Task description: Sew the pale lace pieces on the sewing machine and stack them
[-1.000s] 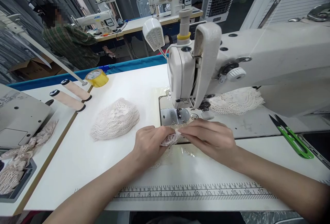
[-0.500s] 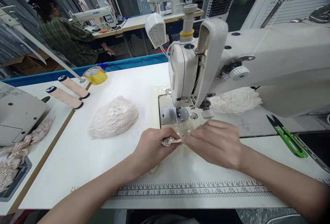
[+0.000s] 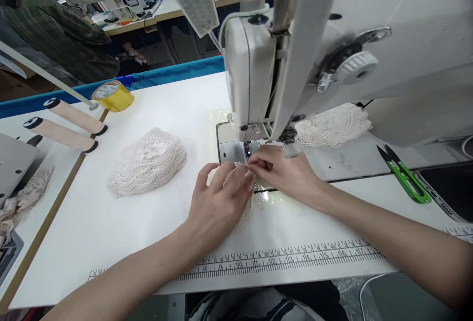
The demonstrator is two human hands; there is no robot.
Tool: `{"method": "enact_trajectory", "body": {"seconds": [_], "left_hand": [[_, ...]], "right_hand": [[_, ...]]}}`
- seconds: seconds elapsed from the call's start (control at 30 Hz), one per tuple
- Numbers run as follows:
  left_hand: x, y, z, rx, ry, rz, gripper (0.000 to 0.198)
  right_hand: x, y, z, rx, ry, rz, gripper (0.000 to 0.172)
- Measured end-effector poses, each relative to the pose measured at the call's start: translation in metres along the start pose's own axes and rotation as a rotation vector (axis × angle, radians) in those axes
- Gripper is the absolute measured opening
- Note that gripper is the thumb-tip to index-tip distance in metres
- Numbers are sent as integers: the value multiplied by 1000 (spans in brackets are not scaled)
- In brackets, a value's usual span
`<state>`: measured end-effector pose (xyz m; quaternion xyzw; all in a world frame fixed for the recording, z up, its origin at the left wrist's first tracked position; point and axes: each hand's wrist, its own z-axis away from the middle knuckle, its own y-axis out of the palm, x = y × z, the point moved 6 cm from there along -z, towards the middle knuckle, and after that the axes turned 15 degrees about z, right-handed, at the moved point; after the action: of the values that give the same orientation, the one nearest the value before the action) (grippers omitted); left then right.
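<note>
A small piece of white lace [image 3: 244, 217] lies at the front of the sewing machine [image 3: 251, 70], largely covered by my hands. My left hand [image 3: 219, 200] is curled over the lace and holds it against the table, fingers bent. With thumb and forefinger pinched together, my right hand [image 3: 283, 171] grips the lace's edge just in front of the needle area and the metal needle plate [image 3: 231, 151]. Whether the lace reaches under the presser foot is hidden by my fingers.
Stacked lace pieces [image 3: 150, 163] lie to the left, with more lace [image 3: 334, 126] behind the machine's needle. Green thread snips [image 3: 410, 183] rest at right by a dark phone-like device [image 3: 451, 188]. Thread cones [image 3: 61, 134] and yellow tape [image 3: 113, 96] stand far left. A person [image 3: 55, 40] sits beyond.
Both hands have moved up toward the needle with the lace. My left hand has gone from a closed grip to fingers laid over it. The view has shifted closer to the machine.
</note>
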<state>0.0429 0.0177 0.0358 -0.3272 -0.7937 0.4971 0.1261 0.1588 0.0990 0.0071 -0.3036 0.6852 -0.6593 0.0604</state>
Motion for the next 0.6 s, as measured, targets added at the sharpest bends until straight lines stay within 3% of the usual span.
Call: {"method": "enact_trajectory", "body": {"seconds": [0.13, 0.33, 0.6], "left_hand": [[-6, 5, 4, 98, 12, -15, 31], [8, 11, -3, 115, -12, -6, 30], [14, 12, -6, 132, 6, -67, 33]], "right_hand": [[-2, -5, 2, -80, -28, 87, 20], [11, -19, 22, -315, -250, 391, 29], [23, -17, 29, -244, -302, 612, 25]]}}
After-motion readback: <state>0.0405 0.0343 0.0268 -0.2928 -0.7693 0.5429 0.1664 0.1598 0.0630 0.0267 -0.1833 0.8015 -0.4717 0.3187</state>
